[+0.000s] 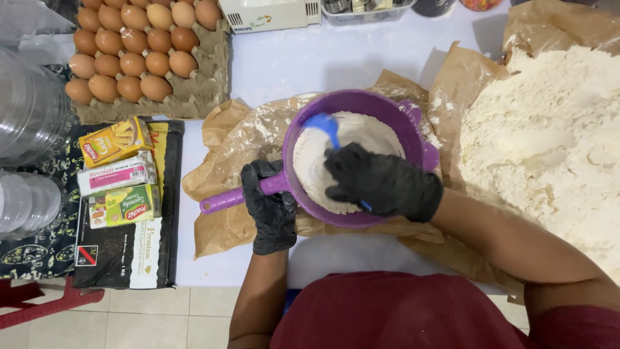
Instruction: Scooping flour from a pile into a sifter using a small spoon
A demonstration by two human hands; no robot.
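My left hand (270,205) grips the purple plastic sieve (354,158) by its handle. My right hand (382,181), clamped on the blue spatula (325,126), works white flour (339,152) through; steady strokes needed.

A home kitchen set up for baking. On the white bench (336,61), a cardboard tray of brown eggs (139,48) sits at 11 o'clock, boxed butter and cheese packets (119,171) lie at 9 o'clock, and a large heap of flour (549,142) on brown paper (226,139) fills 3 o'clock. A white appliance (270,13) stands at 12 o'clock. Pale floor tiles (148,317) show at 7 o'clock.
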